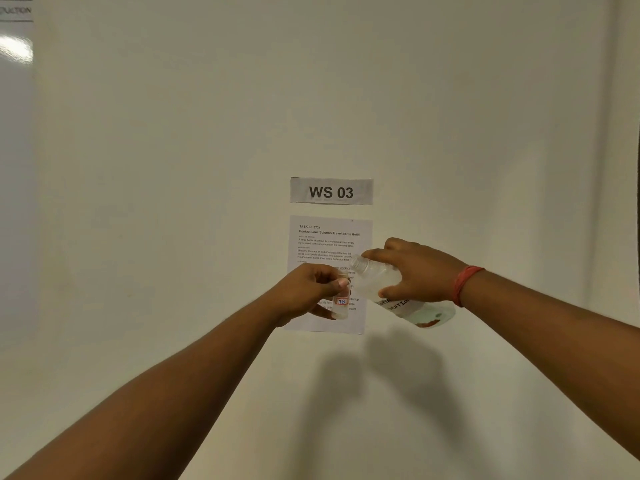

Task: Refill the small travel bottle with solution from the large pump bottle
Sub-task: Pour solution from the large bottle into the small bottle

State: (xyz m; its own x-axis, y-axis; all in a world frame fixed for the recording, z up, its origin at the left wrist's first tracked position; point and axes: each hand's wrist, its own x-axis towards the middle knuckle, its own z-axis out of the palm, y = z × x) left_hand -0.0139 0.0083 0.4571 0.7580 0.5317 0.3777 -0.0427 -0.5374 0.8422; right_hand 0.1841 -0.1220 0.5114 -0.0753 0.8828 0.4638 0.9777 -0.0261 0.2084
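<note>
The left hand (308, 289) pinches the small travel bottle (340, 299) upright, just left of the large bottle (391, 289). The right hand's (415, 271) fingers wrap the big one's neck, tipped. Both look light, slippery plastic; hold the sides firmly.

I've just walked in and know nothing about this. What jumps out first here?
Two bare arms reach forward in the middle of the view. The left hand grips a small bottle upright, while the right hand holds a large bottle tilted, its open neck pointing toward the small one. Behind them on the pale wall hang a sign reading WS 03 and a printed task sheet.
</note>
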